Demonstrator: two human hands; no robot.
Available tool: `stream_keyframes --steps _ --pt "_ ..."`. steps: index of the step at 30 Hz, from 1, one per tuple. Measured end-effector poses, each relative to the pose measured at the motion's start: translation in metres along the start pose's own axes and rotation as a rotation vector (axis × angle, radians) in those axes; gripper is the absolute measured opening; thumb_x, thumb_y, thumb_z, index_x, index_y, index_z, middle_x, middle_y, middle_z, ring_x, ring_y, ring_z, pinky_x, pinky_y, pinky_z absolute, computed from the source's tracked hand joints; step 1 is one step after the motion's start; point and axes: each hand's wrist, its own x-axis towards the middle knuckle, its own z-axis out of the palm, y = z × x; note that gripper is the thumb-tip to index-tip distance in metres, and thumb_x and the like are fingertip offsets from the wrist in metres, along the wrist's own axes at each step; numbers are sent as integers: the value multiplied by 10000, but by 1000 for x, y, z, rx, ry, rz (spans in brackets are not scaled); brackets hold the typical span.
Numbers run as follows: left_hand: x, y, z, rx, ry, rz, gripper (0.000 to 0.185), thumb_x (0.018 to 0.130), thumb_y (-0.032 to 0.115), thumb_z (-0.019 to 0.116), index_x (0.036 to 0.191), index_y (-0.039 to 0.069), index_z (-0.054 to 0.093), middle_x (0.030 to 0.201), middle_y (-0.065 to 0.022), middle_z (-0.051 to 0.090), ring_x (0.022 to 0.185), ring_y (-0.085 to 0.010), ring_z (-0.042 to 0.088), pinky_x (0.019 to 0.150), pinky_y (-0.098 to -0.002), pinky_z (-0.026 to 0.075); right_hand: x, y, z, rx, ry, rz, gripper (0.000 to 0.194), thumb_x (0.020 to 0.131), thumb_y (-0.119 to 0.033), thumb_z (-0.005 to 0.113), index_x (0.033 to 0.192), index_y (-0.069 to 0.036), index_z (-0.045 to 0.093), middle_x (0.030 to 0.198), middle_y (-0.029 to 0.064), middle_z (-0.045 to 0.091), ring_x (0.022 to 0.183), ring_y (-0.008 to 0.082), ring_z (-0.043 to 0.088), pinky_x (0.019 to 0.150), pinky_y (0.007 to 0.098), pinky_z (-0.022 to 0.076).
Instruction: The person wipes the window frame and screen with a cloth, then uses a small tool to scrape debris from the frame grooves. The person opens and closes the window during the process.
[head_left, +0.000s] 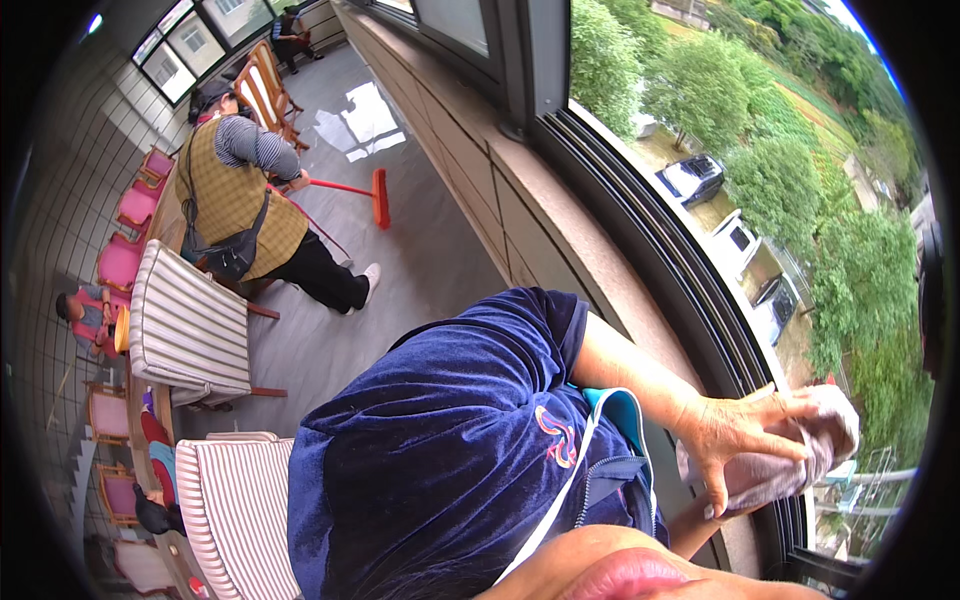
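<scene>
My left hand (746, 435) reaches over the window sill with its back towards me. Its fingers and thumb are spread across a bunched, pale pinkish-grey cloth (836, 431). My right forearm (694, 525) comes up from below to the same cloth. That hand lies mostly hidden behind the folds, so its grip does not show. Both hands are beside the sliding window's dark metal track (690, 292). My dark blue velvet short-sleeved top (435, 450) and a teal bag strap with white edging (619, 409) show close by.
Stone sill (600, 277) runs under the window; trees and parked cars (690, 180) show outside, far below. Behind me a person (247, 180) holds a red broom (380, 199). Striped armchairs (191, 322) stand along a long wooden table (142, 397), with other people farther off.
</scene>
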Motion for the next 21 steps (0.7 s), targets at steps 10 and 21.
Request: stream_keyframes --steps 10,21 --pt "-5 2 -136 -565 448 -498 863 760 223 784 1470 3 347 1371 -135 513 1232 -220 522 1064 -362 421 12 17 111 241 -311 76 1104 887 -705 500 1566 17 15 1585 221 234 1454 339 282 1180 463 243" --pt "-44 16 -148 -966 535 -578 515 842 126 660 1319 -11 524 1200 -73 643 1114 -141 595 1006 -301 459 14 20 54 107 -683 38 664 954 -450 607 1402 27 496 1429 201 521 1363 358 454 1110 575 340"
